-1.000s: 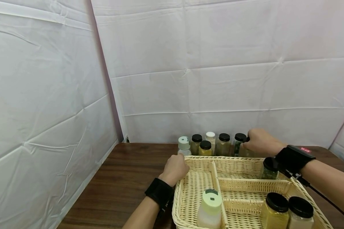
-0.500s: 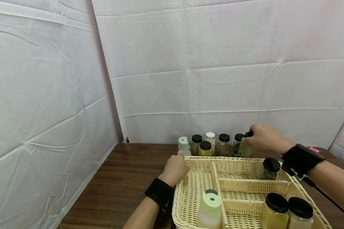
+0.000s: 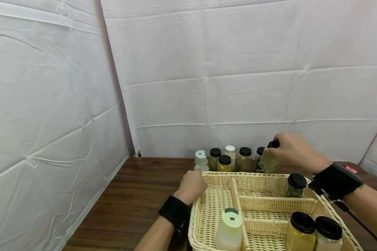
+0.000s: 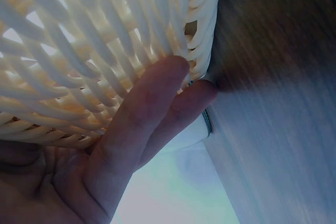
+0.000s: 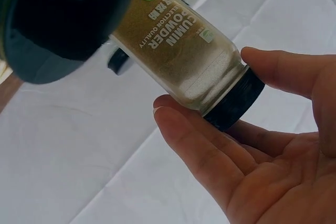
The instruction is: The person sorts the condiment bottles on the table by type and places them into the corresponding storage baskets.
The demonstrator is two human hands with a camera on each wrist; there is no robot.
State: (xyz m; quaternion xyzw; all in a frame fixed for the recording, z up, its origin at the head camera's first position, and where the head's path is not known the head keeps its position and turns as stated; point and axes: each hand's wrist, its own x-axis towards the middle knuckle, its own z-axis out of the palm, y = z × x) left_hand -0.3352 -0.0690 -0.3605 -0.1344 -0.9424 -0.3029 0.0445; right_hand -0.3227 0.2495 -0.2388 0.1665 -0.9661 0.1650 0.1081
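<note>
Jar row point(image 3: 229, 158) blocks table rear; basket point(image 3: 264, 202) left compartment mostly free.

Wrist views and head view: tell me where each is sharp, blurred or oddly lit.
Head view: even soft light, sharp basket. Left wrist view: left hand and weave close, soft and backlit; table smeared. Right wrist view: cumin jar label readable in the right hand; dark blurred shape at upper left.
</note>
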